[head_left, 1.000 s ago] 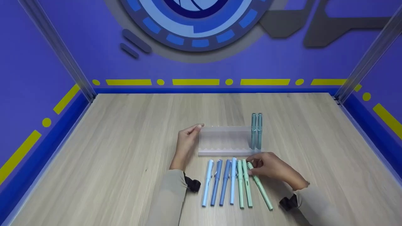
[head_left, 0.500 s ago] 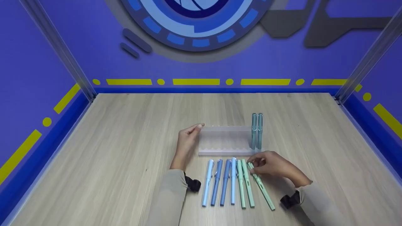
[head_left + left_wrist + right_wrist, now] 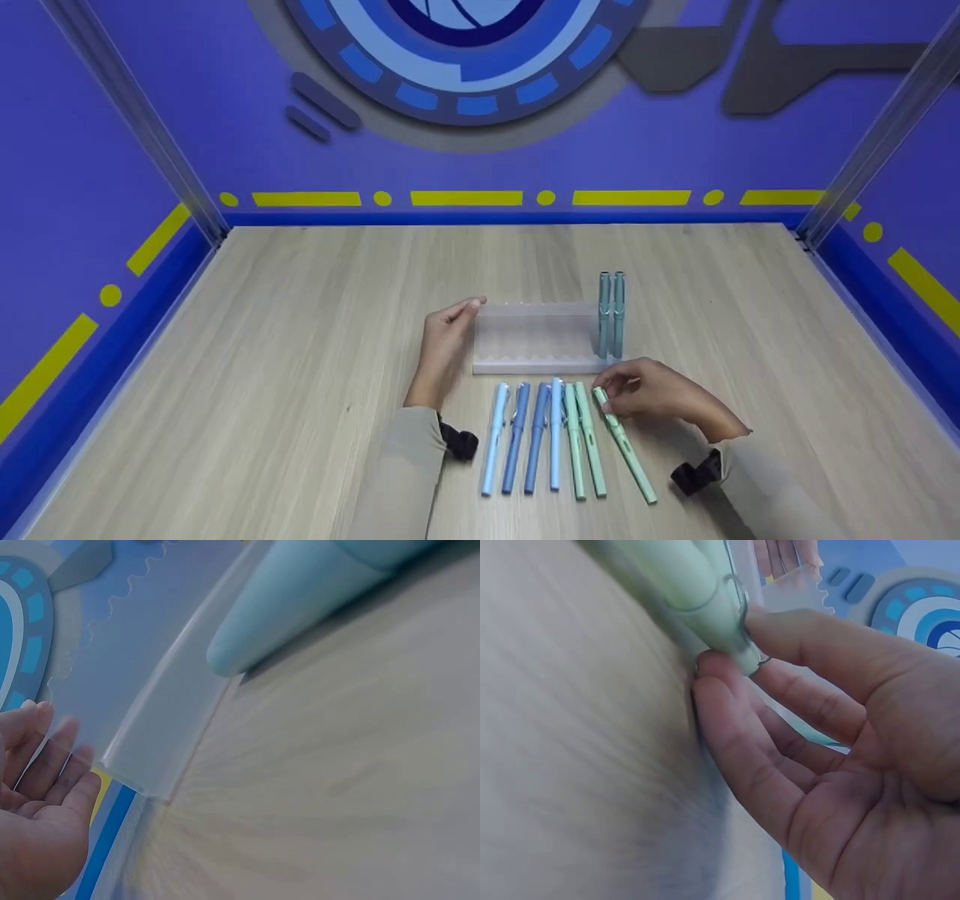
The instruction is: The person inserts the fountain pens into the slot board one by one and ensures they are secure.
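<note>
A clear scalloped pen rack (image 3: 536,366) stands on the table. My left hand (image 3: 442,345) pinches its upper left corner between thumb and fingers. Two dark teal pens (image 3: 611,319) are upright side by side at the rack's right end. In front of the rack, my right hand (image 3: 651,394) pinches the capped end of a light green pen (image 3: 631,457), which slants away from the row with its other end toward me. The right wrist view shows thumb and fingertips around that green pen's clip end (image 3: 731,645).
Left of the held pen lie two more light green pens (image 3: 589,442), then light blue and darker blue pens (image 3: 536,442) in a row. The wooden table (image 3: 315,337) is bounded by blue printed walls (image 3: 480,165).
The right hand has shifted slightly right with the green pen's capped end, widening the gap to the neighbouring green pens. The left hand keeps its hold on the rack.
</note>
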Tool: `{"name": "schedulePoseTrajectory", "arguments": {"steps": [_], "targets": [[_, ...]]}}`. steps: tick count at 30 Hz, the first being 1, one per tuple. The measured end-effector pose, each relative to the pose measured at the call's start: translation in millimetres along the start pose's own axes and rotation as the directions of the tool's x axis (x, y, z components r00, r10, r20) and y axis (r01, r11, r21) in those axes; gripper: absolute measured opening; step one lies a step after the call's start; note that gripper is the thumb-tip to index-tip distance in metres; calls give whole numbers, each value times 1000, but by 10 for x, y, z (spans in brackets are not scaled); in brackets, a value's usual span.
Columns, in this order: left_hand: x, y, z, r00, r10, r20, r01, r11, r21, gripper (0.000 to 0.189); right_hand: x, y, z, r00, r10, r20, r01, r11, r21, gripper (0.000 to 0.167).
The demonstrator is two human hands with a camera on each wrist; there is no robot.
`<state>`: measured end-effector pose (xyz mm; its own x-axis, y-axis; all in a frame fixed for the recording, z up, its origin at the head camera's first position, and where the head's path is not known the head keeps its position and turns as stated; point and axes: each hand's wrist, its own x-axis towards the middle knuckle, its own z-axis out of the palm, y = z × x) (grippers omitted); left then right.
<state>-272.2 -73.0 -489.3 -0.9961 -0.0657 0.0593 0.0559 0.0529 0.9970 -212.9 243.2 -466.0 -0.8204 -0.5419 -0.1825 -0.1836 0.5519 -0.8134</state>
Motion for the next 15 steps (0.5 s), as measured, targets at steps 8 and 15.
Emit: {"name": "schedulePoseTrajectory", "arguments": {"steps": [8, 15], "targets": [[11, 5, 0, 1000, -11, -9, 11, 1000, -5, 34, -9, -19, -32, 1000, 21, -19, -21, 1000, 23, 35], [20, 11, -3, 1000, -7, -1, 7, 1000, -2, 34, -18, -39, -53, 1000, -2, -29, 2, 1000, 17, 35]]}}
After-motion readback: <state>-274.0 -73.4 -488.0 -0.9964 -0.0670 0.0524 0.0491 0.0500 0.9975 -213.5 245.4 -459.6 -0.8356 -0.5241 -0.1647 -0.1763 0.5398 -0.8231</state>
